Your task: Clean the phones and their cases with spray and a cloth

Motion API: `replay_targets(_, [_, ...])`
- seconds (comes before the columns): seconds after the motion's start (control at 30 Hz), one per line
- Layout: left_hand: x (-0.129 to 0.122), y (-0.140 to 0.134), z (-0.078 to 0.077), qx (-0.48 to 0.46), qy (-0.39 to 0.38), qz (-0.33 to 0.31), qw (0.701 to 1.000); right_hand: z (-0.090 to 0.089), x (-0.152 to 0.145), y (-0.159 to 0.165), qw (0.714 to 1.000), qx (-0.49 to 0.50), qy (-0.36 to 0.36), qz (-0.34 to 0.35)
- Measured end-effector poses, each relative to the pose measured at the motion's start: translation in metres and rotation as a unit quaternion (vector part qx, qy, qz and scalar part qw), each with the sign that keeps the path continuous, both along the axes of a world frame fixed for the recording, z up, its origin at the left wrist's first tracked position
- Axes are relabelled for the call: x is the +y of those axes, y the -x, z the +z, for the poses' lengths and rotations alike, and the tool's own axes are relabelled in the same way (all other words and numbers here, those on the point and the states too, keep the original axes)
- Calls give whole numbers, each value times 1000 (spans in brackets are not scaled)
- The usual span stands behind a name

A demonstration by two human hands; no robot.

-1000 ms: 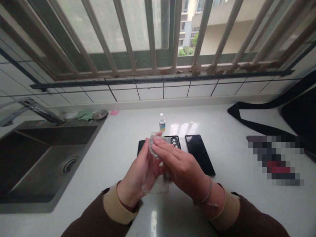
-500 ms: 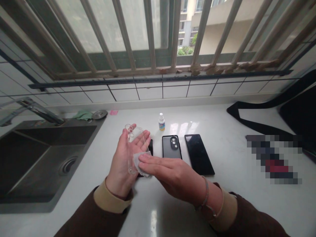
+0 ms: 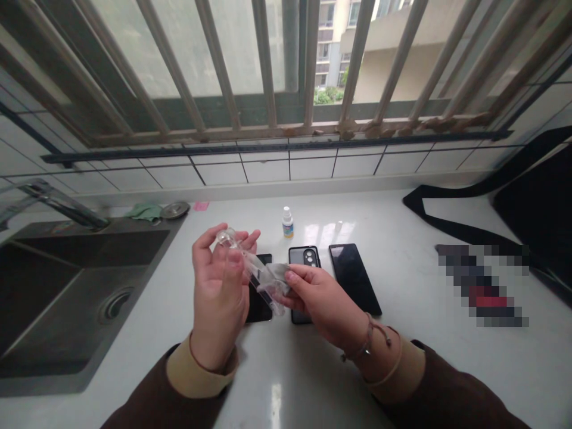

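A clear phone case (image 3: pixel 254 269) is held tilted above the counter by my left hand (image 3: pixel 217 304), the thumb lying across its near side and the other fingers behind. My right hand (image 3: pixel 328 304) pinches a thin grey cloth (image 3: pixel 279 272) against the lower right end of the case. Beneath the case lies a black phone (image 3: pixel 261 308), partly covered by it and my left hand. A black-rimmed phone case (image 3: pixel 297 256) lies beside that phone, partly behind my right hand. Farther right rests a larger dark phone (image 3: pixel 354 277).
A small white bottle (image 3: pixel 288 224) stands behind the phones on the white counter (image 3: pixel 322 381). To the left is a sink (image 3: pixel 89 250) with a faucet (image 3: pixel 67 202), a green cloth (image 3: pixel 145 211) and a metal strainer (image 3: pixel 175 210). A black strap (image 3: pixel 447 217) lies at the right.
The clear case has turned from lying face-up on my left palm to a steep slant, with my thumb now across it. My right hand went from flat on the cloth to pinching it at the edge.
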State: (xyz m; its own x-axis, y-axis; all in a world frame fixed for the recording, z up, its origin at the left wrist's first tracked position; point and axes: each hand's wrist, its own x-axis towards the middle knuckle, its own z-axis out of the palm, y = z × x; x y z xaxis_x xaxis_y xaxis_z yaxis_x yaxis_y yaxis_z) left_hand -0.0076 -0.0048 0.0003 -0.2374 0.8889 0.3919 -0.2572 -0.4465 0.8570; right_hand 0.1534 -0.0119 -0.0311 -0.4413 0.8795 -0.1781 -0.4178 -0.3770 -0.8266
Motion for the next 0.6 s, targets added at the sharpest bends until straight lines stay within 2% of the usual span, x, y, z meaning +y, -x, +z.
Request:
replay_targets(0.1, [-1, 3, -2, 92, -76, 35, 992, -2, -1, 1, 999, 15, 33, 8])
replay_targets(0.2, [-1, 5, -3, 135, -120, 61, 982, -5, -1, 0, 999, -40, 28, 19])
replay_targets(0.3, [0, 7, 0, 115, -116, 87, 983, -8, 1, -2, 995, -103, -14, -6])
replay_targets(0.37, [-1, 5, 3, 91, -91, 93, 987, -9, 1, -2, 995, -93, -23, -16])
replay_targets(0.5, [-8, -3, 11, 76, -48, 86, 992, -7, -2, -1, 999, -16, 43, 13])
replay_targets(0.6, [-10, -4, 12, 123, -90, 92, 984, -4, -3, 0, 995, 19, 93, 26])
